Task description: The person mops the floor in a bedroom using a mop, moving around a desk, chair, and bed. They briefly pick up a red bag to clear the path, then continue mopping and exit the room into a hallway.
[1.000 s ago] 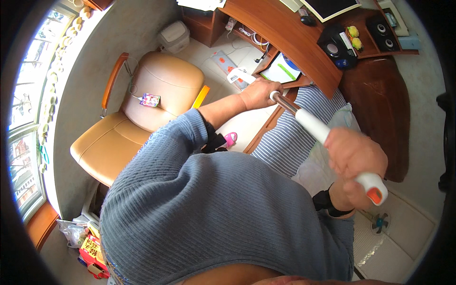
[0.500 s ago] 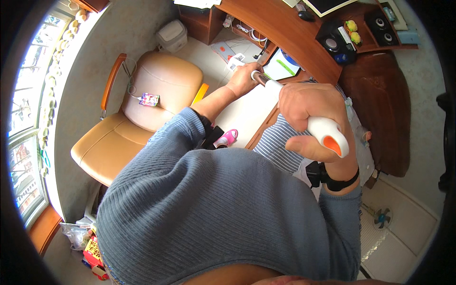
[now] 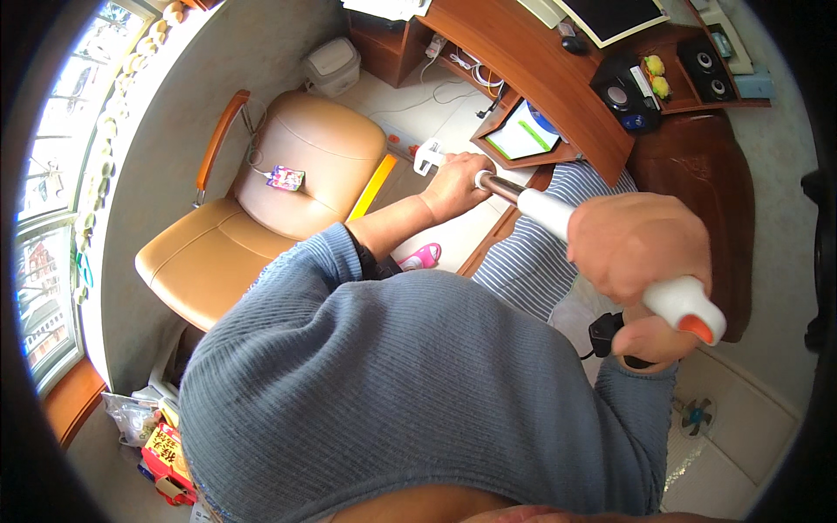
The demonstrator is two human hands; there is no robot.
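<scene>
A mop with a white and metal pole [image 3: 503,186] runs slantwise across the view in front of me. My right hand [image 3: 641,240] is wrapped round its white upper grip [image 3: 546,213], whose end shows an orange opening. Farther down the pole, my left hand [image 3: 457,187] is closed round it, just above a white bracket [image 3: 428,158]. Beyond the bracket, on the floor, lies a flat grey piece with orange on it [image 3: 397,144], partly hidden by the chair arm and my left arm; it looks like the mop's head.
A tan armchair [image 3: 327,139] stands at the left with a small colourful packet [image 3: 286,178] on its seat. Behind it is a white bin [image 3: 332,65]. A wooden desk [image 3: 523,57] curves across the far side, and a brown padded seat [image 3: 689,174] stands at the right.
My right hand has moved right and slightly down with the grip. My left hand and the bracket have come nearer, and the flat grey piece has slid nearer across the floor.
</scene>
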